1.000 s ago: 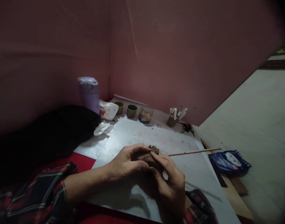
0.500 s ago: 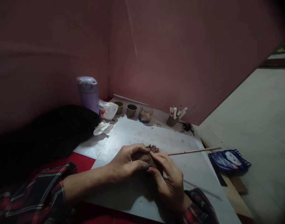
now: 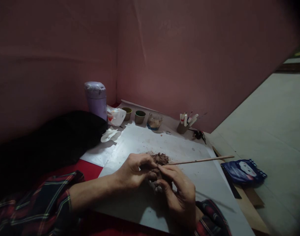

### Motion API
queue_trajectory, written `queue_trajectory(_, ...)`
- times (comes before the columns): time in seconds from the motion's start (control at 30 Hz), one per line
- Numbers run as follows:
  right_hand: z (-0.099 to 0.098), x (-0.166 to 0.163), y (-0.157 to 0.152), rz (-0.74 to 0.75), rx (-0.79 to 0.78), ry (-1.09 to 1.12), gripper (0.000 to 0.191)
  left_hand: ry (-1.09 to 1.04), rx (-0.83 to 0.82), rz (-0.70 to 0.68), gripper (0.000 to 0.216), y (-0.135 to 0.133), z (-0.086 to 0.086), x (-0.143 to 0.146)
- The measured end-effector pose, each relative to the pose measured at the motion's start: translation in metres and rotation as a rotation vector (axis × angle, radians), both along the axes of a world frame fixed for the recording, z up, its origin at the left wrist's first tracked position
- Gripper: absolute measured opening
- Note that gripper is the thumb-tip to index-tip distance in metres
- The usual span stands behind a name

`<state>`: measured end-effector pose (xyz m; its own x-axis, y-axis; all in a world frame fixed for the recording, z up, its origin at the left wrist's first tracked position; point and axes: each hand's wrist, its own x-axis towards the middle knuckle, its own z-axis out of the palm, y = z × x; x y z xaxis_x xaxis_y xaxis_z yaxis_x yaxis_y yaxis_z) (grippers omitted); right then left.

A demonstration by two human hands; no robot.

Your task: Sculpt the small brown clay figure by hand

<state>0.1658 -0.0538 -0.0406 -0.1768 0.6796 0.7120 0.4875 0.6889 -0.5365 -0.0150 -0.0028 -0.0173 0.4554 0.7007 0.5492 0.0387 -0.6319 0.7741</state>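
My left hand (image 3: 133, 170) and my right hand (image 3: 178, 191) meet over a lump of brown clay (image 3: 160, 159) on the white paper sheet (image 3: 184, 149). The left fingers curl round the near side of the lump. My right hand pinches a thin wooden stick (image 3: 201, 160) near its tip, and the stick's tip rests against the clay. The rest of the stick points right, low over the paper. Crumbs of clay lie around the lump.
Along the pink wall stand a lilac flask (image 3: 96, 99), a white plastic bag (image 3: 116, 116), two small green cups (image 3: 140, 117), a glass bowl (image 3: 154, 122) and a tool holder (image 3: 185, 123). A black cloth bundle (image 3: 56, 137) lies left. A blue packet (image 3: 243, 171) lies right.
My hands have shifted slightly nearer to me and more of the clay lump shows beyond my left fingers. The stick stays pinched in my right hand.
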Motion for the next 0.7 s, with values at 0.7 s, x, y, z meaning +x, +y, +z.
queue_trajectory(0.7,0.012,0.005,0.005,-0.046,-0.045,0.02,0.02,0.136,0.033,0.005,0.017,0.001,-0.004,0.004)
